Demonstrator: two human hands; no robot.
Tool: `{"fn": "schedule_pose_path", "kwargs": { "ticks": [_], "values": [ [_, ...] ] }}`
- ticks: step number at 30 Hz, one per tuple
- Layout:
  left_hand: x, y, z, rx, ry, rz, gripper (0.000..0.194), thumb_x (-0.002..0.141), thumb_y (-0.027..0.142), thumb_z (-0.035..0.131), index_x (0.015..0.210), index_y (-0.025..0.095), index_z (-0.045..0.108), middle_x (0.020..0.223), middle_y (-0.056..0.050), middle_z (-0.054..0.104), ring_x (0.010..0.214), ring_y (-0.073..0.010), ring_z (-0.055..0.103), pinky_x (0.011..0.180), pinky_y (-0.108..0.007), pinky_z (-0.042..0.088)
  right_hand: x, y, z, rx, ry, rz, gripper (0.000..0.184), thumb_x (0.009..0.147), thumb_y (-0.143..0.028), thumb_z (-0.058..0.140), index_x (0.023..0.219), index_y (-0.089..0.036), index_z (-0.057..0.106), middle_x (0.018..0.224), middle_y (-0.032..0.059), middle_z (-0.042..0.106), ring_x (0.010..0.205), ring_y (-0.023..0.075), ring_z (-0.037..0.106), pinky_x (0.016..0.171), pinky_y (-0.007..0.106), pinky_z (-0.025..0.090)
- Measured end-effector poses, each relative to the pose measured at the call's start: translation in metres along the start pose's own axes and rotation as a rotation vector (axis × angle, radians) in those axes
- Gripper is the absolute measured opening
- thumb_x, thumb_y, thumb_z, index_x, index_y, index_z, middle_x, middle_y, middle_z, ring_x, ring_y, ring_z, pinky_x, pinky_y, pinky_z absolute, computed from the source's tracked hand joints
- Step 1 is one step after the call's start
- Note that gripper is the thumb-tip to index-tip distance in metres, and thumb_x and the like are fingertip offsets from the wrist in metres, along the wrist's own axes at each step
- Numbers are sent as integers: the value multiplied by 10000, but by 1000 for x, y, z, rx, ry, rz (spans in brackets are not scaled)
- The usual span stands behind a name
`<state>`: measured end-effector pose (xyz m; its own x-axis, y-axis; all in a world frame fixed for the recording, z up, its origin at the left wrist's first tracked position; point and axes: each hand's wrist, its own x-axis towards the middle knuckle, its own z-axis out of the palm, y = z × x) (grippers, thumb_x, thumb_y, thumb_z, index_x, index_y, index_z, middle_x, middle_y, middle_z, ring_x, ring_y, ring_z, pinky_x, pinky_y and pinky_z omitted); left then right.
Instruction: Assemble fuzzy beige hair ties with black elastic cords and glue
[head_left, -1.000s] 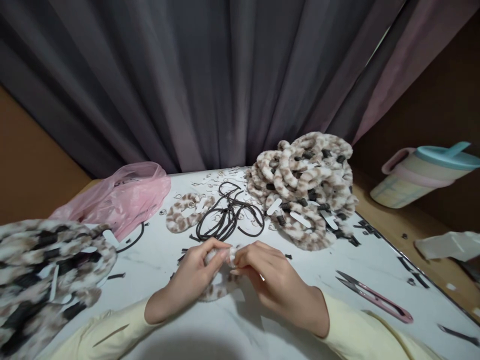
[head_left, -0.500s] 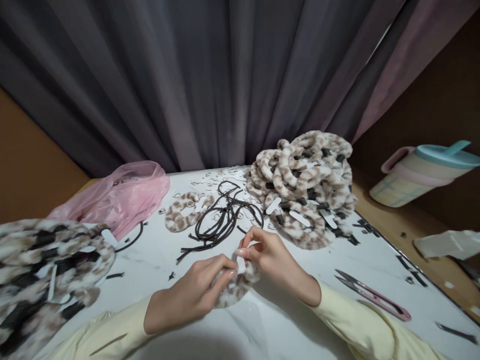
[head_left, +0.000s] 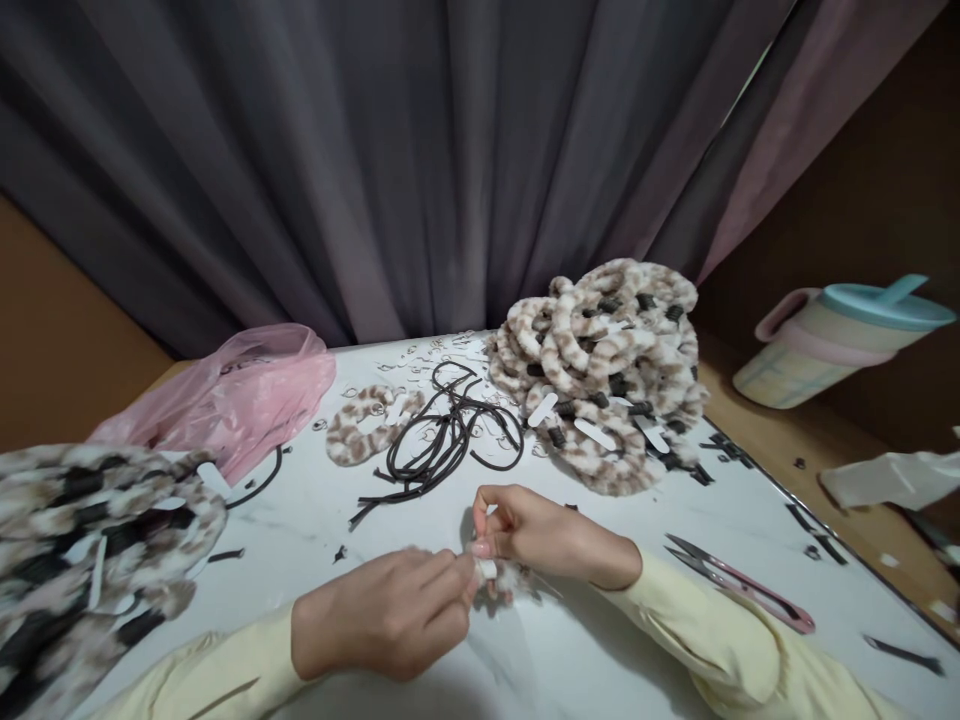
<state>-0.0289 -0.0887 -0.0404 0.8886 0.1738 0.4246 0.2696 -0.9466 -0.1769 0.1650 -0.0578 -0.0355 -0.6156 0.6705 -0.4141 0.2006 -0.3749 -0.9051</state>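
My left hand is closed around a furry leopard-print hair tie, most of it hidden under the fingers. My right hand pinches the tie's end, where a small white tab shows between both sets of fingertips. Both hands hover low over the white table, near its front middle. Behind them lies a bundle of dark elastic cords and a single leopard-print tie.
A big heap of leopard-print ties stands at the back right; another heap fills the left edge. A pink plastic bag lies back left. Pink thread snips lie right. A lidded pastel cup sits on the wooden shelf. Small cord scraps are scattered around.
Both hands have drawn nearer to me and lower on the table. The left hand has wrapped over the tie, hiding most of it; the right hand keeps its pinch.
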Motion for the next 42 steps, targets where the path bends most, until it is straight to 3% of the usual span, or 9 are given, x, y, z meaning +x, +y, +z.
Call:
{"fn": "schedule_pose_path", "kwargs": {
  "ticks": [10, 16, 19, 22, 26, 28, 30, 36, 42],
  "values": [
    [9, -25, -4, 125, 121, 314, 108, 775, 109, 545, 678, 153, 532, 741, -126, 687, 549, -148, 566, 457, -258, 423, 6, -2, -5, 170, -32, 60, 261, 621, -232, 706, 679, -157, 464, 465, -82, 493, 383, 33, 400, 387, 137, 263],
    [37, -99, -24, 164, 178, 591, 149, 866, 178, 487, 796, 179, 619, 972, -55, 695, 936, -155, 612, 827, -265, 471, -2, -16, -16, 53, 227, -128, 224, 715, -247, 642, 726, -179, 428, 517, -84, 442, 470, 59, 390, 454, 165, 269],
    [52, -150, -44, 47, 308, 187, 119, 830, 200, 577, 926, 264, 604, 1160, 63, 624, 1158, -114, 493, 1062, -277, 272, -6, -21, -19, -99, 370, -265, 166, 796, -220, 534, 744, -201, 377, 511, -90, 387, 461, 74, 356, 452, 183, 256],
    [65, -174, -55, -366, 735, -552, 328, 960, 334, 278, 1082, 188, 545, 1308, -46, 511, 1272, -177, 376, 1101, -397, 185, -6, -16, -17, -426, 602, -515, 141, 842, -190, 452, 742, -209, 354, 556, -56, 423, 505, 109, 406, 481, 214, 291],
    [74, -141, -45, -638, 342, -566, 493, 960, 375, 243, 796, 143, 645, 796, -55, 692, 770, -183, 646, 762, -324, 488, -4, -5, -12, -935, 884, -993, 173, 869, -66, 327, 769, -195, 382, 666, 14, 519, 562, 133, 430, 542, 253, 320],
    [71, -112, -36, -854, -103, -541, 408, 953, 396, 289, 942, 161, 623, 862, -39, 678, 766, -156, 626, 726, -271, 476, -5, -3, -11, -1150, 906, -1205, 212, 865, -22, 276, 823, -177, 414, 699, 44, 560, 555, 141, 418, 546, 272, 308],
    [67, -88, -29, -834, -300, -479, 307, 913, 415, 418, 1029, 188, 587, 963, -42, 644, 849, -157, 590, 757, -250, 446, -8, -3, -11, -1320, 882, -1321, 220, 875, -32, 255, 878, -149, 440, 723, 80, 588, 559, 155, 425, 536, 288, 289],
    [54, -69, -19, -589, -174, -265, 309, 952, 270, 332, 720, 167, 506, 668, -2, 534, 709, -140, 467, 683, -238, 388, -12, -6, -14, -1455, 821, -1372, 222, 885, -66, 256, 881, -128, 470, 755, 131, 621, 629, 192, 493, 542, 309, 313],
    [49, -71, -16, -279, 1, -118, 273, 874, 37, 295, 698, 155, 468, 605, 20, 469, 550, -113, 316, 689, -284, 337, -11, -10, -10, -1070, 753, -1188, 183, 895, -50, 317, 889, -178, 447, 719, 27, 562, 588, 132, 435, 576, 272, 348]
  ]
}}
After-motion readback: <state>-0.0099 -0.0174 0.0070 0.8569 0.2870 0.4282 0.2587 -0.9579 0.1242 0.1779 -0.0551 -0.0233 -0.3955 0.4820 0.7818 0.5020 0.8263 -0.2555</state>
